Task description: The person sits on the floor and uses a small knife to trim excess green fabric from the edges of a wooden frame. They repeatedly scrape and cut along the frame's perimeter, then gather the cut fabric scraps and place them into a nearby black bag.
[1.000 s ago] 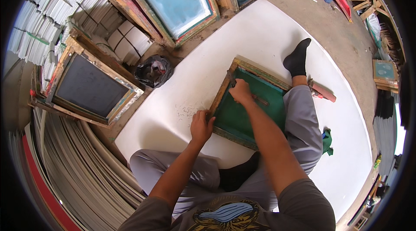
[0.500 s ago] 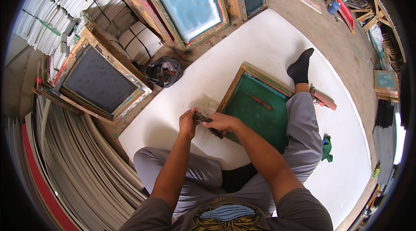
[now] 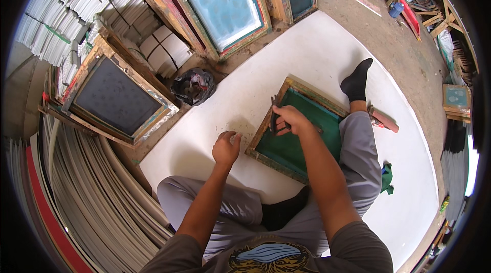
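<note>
My right hand (image 3: 289, 118) is closed around dark pliers (image 3: 276, 119), their jaws pointing up by the left rail of a wooden screen frame (image 3: 318, 95). Green mesh (image 3: 280, 146) fills this frame, which lies on a white board. On the mesh is a red-handled tool, mostly hidden behind my right hand. To the left of the frame, my left hand (image 3: 226, 147) hovers over or rests on the board, fingers loosely curled and thumb apart, with nothing seen in them. Small thin bits (image 3: 239, 126) lie scattered just beyond it.
The white board (image 3: 409, 211) spreads beneath my legs. A black plastic bag (image 3: 193, 86) sits at its far left edge. Framed screens (image 3: 118, 100) lean beyond it, beside stacked sheets (image 3: 97, 176). A reddish tool (image 3: 383, 119) and a green cloth (image 3: 387, 178) lie right of my leg.
My right hand has moved away from my left, up and right over the frame, carrying the pliers. My left hand has loosened and let go of the frame area's work. The frame has shifted slightly.
</note>
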Demonstrator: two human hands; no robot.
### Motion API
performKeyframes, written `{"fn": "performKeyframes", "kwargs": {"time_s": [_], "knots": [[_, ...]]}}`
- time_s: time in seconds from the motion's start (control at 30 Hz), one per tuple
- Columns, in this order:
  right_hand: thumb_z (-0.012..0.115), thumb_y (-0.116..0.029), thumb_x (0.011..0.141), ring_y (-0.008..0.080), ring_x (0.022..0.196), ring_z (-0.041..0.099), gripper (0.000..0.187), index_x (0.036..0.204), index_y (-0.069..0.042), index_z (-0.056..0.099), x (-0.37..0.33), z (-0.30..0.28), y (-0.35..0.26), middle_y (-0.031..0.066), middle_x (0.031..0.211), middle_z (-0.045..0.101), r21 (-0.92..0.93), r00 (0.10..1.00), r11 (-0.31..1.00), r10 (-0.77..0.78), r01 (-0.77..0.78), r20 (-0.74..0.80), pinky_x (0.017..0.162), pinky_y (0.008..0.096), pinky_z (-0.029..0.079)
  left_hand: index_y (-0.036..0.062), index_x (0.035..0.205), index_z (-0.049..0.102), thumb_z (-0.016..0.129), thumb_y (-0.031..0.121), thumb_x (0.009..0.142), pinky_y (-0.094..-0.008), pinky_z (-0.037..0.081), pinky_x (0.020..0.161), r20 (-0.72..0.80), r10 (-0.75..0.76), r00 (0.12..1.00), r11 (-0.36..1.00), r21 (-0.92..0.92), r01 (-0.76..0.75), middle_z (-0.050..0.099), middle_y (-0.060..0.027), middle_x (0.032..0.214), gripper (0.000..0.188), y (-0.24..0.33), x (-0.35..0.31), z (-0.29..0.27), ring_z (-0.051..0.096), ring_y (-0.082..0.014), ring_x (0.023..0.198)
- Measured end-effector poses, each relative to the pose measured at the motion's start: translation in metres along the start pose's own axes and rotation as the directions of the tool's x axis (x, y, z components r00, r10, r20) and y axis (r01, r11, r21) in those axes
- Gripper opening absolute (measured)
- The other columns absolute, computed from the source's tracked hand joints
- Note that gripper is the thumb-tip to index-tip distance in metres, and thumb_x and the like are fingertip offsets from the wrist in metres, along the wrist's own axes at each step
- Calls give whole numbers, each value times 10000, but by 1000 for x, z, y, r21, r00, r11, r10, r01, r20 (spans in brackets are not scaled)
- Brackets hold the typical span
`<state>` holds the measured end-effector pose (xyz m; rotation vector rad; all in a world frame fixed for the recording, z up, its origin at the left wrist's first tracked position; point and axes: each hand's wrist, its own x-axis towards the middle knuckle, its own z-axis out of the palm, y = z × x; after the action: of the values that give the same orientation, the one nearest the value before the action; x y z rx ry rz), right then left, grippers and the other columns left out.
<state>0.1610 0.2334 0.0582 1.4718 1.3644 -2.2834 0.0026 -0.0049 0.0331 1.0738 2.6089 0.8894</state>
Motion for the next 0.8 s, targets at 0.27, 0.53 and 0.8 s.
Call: {"fn": "performKeyframes", "kwargs": {"time_s": [0.27, 0.53, 0.8], "knots": [[549, -458, 1065, 373, 909, 740, 502, 1169, 31, 592, 4, -27, -35, 264, 1010, 736, -67, 992, 995, 64, -71, -106, 807, 568, 593, 113, 977, 798, 711, 383, 938, -437, 589, 770, 94, 9, 996, 999, -44, -5, 764, -97, 1078, 286, 2, -5, 10, 740, -350, 895], [551, -451, 1062, 336, 864, 742, 441, 1088, -14, 605, 5, -35, -44, 226, 973, 747, -67, 992, 993, 95, -100, -77, 806, 562, 588, 116, 962, 795, 712, 388, 943, -434, 584, 752, 72, 23, 997, 998, -57, -19, 765, -95, 1051, 285, -1, -7, 8, 738, -350, 878], [646, -292, 1007, 289, 672, 687, 300, 1036, 6, 624, 17, -28, -36, 177, 810, 689, 22, 983, 994, 113, -111, -146, 672, 522, 591, 101, 965, 789, 706, 369, 953, -423, 584, 743, 63, 52, 997, 995, -88, -46, 765, -95, 1034, 281, -2, -10, 7, 738, -341, 869]]}}
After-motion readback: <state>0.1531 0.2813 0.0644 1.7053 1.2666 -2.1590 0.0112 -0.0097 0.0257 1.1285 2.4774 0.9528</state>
